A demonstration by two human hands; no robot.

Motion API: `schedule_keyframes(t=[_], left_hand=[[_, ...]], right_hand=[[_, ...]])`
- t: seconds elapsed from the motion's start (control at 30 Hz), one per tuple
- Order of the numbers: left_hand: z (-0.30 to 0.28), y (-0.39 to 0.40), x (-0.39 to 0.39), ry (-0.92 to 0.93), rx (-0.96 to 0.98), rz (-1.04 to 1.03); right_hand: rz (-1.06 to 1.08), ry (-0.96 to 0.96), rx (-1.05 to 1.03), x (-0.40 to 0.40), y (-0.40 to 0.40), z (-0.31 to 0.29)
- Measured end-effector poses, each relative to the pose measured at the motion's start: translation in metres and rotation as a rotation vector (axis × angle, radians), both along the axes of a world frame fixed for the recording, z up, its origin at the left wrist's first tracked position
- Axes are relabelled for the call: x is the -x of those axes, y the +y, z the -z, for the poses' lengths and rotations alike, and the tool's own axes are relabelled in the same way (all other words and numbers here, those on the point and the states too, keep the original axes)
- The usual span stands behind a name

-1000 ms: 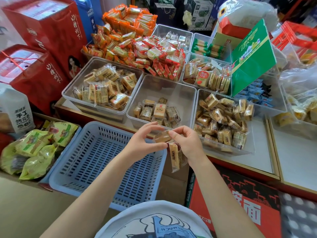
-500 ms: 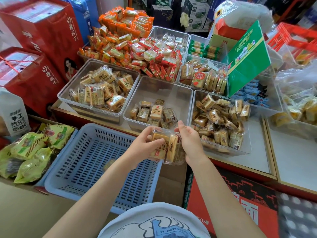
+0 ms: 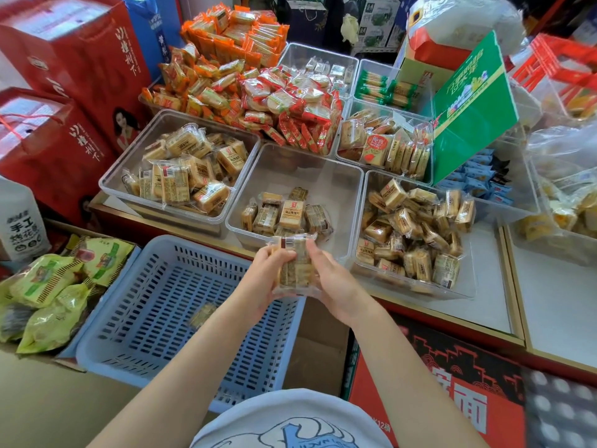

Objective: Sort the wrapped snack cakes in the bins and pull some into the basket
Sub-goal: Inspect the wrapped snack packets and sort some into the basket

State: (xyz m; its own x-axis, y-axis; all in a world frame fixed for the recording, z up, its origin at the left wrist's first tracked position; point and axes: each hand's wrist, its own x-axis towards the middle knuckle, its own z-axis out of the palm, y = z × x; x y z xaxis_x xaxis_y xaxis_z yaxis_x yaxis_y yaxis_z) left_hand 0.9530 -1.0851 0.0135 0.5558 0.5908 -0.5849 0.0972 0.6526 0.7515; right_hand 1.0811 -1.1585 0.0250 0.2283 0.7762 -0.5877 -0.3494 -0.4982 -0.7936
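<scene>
Cakes now upright, barcode up, clear-wrapped.

We note two red gift boxes stacked at far left, blue box behind them. White jug with black characters just below lower red box. Green snack bags piled in cardboard carton at lower left. Green folded carton leans tilted at right of table. Red crate at top right, partly hidden. Red carton with white characters on floor below table edge.
</scene>
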Motion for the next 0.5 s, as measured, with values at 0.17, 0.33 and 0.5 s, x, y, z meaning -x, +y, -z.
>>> schedule_keyframes(t=[0.17, 0.33, 0.5], left_hand=[[-0.001, 0.01, -0.029, 0.109, -0.009, 0.086], [0.034, 0.062, -0.031, 0.545, -0.65, 0.395], [0.076, 0.095, -0.029, 0.835, -1.055, 0.609]], right_hand=[[-0.056, -0.076, 0.041, -0.004, 0.009, 0.011], [0.021, -0.174, 0.071, -0.05, 0.024, 0.015], [0.212, -0.114, 0.12, -0.089, 0.062, 0.048]])
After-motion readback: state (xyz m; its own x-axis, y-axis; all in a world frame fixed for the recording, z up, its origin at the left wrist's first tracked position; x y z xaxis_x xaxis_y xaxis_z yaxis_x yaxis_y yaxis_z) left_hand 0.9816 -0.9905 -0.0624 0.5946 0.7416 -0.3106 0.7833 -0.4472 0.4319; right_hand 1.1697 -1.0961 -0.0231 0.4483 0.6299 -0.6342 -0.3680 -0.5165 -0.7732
